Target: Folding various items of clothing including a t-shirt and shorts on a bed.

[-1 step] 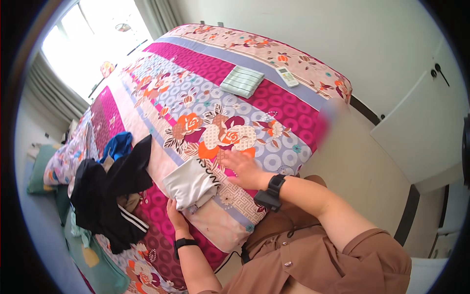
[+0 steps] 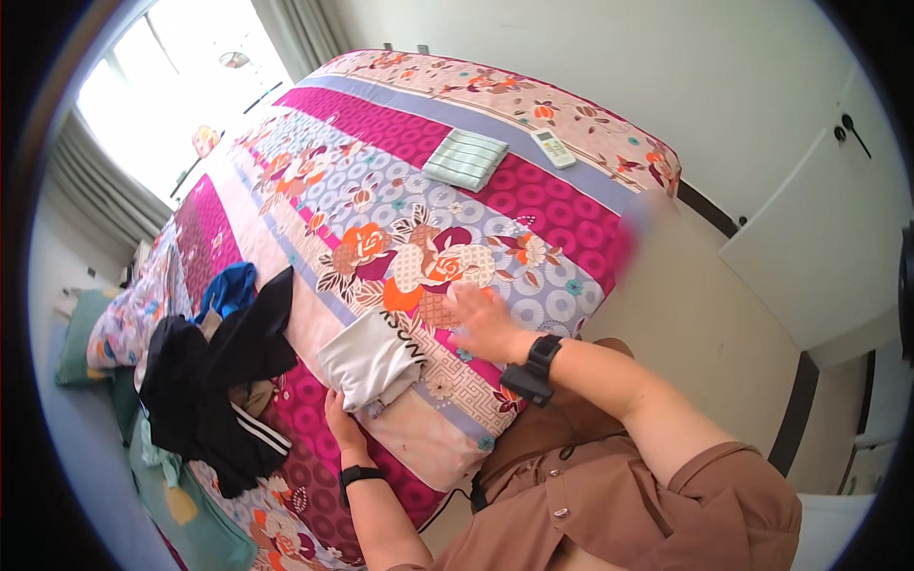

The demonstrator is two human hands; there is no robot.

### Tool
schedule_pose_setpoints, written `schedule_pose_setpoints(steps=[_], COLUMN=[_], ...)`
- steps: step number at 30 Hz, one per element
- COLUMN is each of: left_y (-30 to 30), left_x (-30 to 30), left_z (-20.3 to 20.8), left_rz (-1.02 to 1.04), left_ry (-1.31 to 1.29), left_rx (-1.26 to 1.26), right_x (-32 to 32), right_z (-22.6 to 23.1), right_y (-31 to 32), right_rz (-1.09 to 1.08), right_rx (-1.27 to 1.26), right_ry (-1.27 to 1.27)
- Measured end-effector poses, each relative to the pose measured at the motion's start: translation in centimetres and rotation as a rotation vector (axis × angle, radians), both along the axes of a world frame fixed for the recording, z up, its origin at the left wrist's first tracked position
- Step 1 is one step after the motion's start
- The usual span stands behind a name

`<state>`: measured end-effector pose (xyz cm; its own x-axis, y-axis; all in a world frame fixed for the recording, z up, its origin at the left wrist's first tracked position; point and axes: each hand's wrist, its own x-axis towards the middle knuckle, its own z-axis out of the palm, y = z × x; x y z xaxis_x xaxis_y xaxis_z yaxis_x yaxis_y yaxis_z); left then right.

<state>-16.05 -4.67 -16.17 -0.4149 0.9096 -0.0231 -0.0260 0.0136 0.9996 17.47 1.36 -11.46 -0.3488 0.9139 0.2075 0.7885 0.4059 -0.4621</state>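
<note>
A white garment (image 2: 367,366) with dark lettering lies folded into a compact bundle on the near part of the bed. My left hand (image 2: 345,423) rests against its near left edge, fingers extended and touching the cloth; some fingertips are hard to make out. To the right of the bundle, my right hand (image 2: 484,325) hovers just over the flowered bedspread (image 2: 533,285), slightly blurred. Its fingers are spread and hold nothing. Both wrists wear black bands.
Left of the bundle lies a heap of loose clothes: black trousers (image 2: 195,381) with white stripes and a blue garment (image 2: 227,288). Farther back sit a folded pale green striped cloth (image 2: 466,160) and a white remote control (image 2: 552,149). Green pillows (image 2: 81,338) line the left side.
My right hand has shifted slightly up and to the right, away from the white garment. The left hand and the garment stay practically where they were.
</note>
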Motion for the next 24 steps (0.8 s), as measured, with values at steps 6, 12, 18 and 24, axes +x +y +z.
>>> schedule_pose_setpoints(steps=[6, 12, 18, 24], left_y=[-0.3, -0.8, -3.6, -5.1], left_x=[-0.9, -0.7, 4.4, 10.0], left_z=[0.9, 1.6, 1.8, 4.7], left_rz=[-0.254, -0.402, -0.291, -0.263], left_ry=[-0.015, 0.052, -0.116, -0.241], left_rx=[-0.064, -0.088, -0.021, -0.016], right_x=[9.4, 12.1, 12.8, 13.0], right_z=[0.1, 0.0, -0.1, 0.2], right_y=[-0.2, -0.3, 0.0, -0.4], right_rz=[-0.625, -0.558, -0.519, -0.498], right_rx=[-0.186, -0.437, -0.530, -0.557], right_ry=[-0.200, -0.127, -0.059, -0.032])
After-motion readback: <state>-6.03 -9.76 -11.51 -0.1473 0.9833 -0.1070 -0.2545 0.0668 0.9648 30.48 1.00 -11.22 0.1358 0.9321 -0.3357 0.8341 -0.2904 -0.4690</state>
